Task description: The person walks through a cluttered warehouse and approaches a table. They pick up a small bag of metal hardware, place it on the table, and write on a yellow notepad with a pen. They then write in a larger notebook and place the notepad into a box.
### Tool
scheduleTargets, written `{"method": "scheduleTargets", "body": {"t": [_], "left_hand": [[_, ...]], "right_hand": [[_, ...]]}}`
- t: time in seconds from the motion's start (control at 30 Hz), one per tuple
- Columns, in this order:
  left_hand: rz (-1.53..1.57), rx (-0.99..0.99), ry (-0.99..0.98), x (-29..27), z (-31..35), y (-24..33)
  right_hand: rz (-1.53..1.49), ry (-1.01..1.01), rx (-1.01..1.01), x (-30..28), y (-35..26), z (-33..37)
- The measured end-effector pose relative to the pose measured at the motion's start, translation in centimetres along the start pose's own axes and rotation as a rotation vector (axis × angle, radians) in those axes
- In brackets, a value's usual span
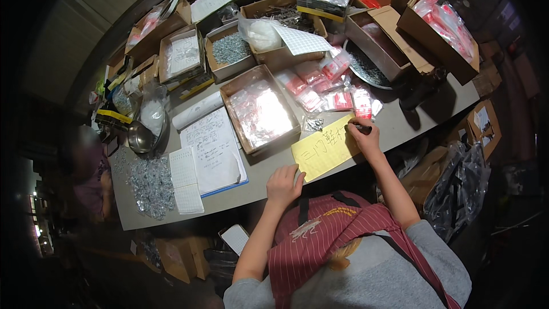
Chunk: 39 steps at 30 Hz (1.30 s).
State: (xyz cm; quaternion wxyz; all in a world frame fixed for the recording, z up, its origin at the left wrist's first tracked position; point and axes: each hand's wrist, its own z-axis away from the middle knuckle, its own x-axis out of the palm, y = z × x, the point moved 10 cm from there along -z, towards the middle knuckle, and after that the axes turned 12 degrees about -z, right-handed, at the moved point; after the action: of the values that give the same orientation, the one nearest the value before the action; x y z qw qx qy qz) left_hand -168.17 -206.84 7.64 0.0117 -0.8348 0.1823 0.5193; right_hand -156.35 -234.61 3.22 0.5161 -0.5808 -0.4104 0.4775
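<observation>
By the table's (260,166) near edge, the yellow rectangular paper (325,150) is best steadied by the unclenched left hand (283,185) (black marker (361,129) grasped in the right hand (368,139)).

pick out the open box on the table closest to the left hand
It's the cardboard box filled with clear packets, just left of the yellow sheet; the other open boxes stand farther back from the left hand.

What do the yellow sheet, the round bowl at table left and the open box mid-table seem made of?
Yellow sheet: paper or thin card, matte, lying thin and flat.
Round bowl: likely metal, polished, since its grey surface carries highlights.
Open box: probably cardboard, dull brown, with thin, straight walls.
</observation>
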Motion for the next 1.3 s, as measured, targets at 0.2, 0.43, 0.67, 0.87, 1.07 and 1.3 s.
{"method": "scheduleTargets", "body": {"t": [0.2,0.43,0.67,0.87,1.07,1.3], "left_hand": [[0.003,-0.003,0.012,0.0,0.1,0.0],[0.006,-0.007,0.023,-0.1,0.2,-0.1],[0.009,-0.008,0.011,0.2,0.2,-0.1],[-0.003,-0.013,0.017,0.2,0.4,-0.3],[-0.004,-0.027,0.007,0.3,0.2,-0.2],[0.006,-0.025,-0.003,0.2,0.2,-0.4]], "right_hand": [[-0.001,-0.063,-0.092,0.2,-0.2,0.3],[-0.030,-0.074,-0.003,0.1,0.7,0.2],[0.083,-0.131,-0.041,0.0,0.6,0.5],[0.109,-0.137,-0.487,0.5,-7.2,3.6],[0.016,-0.447,-0.256,6.9,-4.6,9.0],[-0.011,-0.406,-0.198,7.7,-4.0,9.6]]}}
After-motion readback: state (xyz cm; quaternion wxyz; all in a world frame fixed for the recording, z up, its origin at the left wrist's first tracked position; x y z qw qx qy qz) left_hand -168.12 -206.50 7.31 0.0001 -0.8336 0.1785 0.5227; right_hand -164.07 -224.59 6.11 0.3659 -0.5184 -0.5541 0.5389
